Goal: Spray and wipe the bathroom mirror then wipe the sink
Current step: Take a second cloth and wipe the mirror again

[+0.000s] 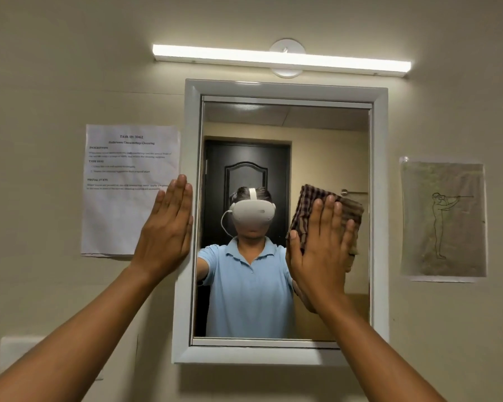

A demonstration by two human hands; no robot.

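Note:
A bathroom mirror point(317, 134) in a white frame point(186, 314) hangs on the wall straight ahead. My right hand point(323, 248) lies flat with straight fingers and presses a brown checked cloth point(310, 203) against the right half of the glass. My left hand point(167, 227), also flat with straight fingers, rests on the wall and the frame's left edge. The glass reflects a person in a blue shirt wearing a headset, and a dark door behind. No sink and no spray bottle are in view.
A lit tube light point(282, 60) runs above the mirror. A printed task sheet point(122, 175) is taped to the wall on the left, and a drawing in a plastic sleeve point(443, 221) on the right. A white box point(15, 352) sits low on the left wall.

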